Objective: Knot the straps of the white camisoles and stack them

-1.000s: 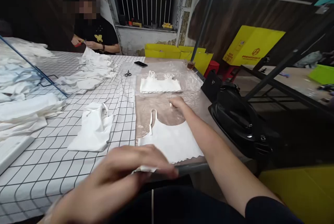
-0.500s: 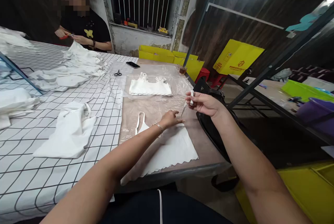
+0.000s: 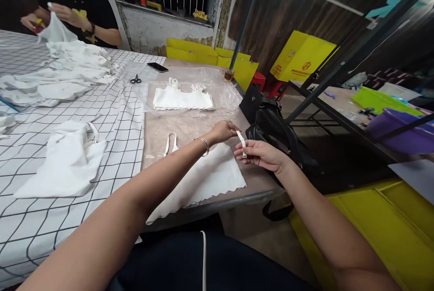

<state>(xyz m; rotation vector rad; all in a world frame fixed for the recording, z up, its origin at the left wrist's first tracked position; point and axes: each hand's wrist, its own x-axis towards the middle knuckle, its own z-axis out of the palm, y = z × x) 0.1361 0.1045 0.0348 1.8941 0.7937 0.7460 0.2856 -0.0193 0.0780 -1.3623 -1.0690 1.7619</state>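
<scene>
White top: smooth, matt cloth. Strap: matt fabric. Plastic sheet: clear, glossy, crinkled. Checked cover looks like matt cloth, rumpled. Bracelet: shiny metal. Black bag: leather-look, soft sheen. Phone: smooth, glossy. Wall: rough, flaking.

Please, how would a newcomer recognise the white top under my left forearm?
Find the brown table surface beside the checked cloth. At its near edge, under the left forearm, lies the white top; unlike the neat stack behind it, it is spread out.
</scene>
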